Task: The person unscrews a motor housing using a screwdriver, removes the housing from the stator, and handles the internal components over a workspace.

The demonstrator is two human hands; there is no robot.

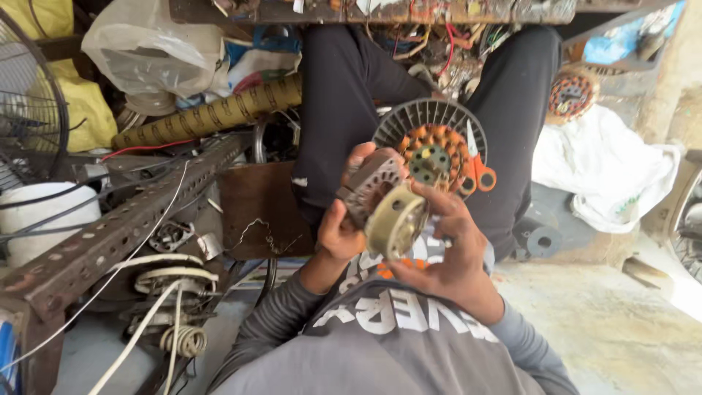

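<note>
I hold a small electric motor part in front of my chest. My left hand point(342, 223) grips its slotted, ring-shaped metal core point(371, 186) from the left. My right hand point(447, 252) is wrapped around the round, yellowish metal cap point(395, 223) at the near end. Just beyond it, between my black-trousered knees, lies a grey finned fan motor housing point(431, 135) with orange copper windings point(433, 157) showing. Orange-handled scissors point(477, 167) rest against its right side.
A perforated rusty steel angle bar point(124, 223) runs along the left, with white cables point(164, 292) and coils below. A fan guard point(29, 110), a white bucket point(44, 216), a plastic bag point(157, 51), a white cloth point(607, 168) and another wound stator point(572, 93) lie around.
</note>
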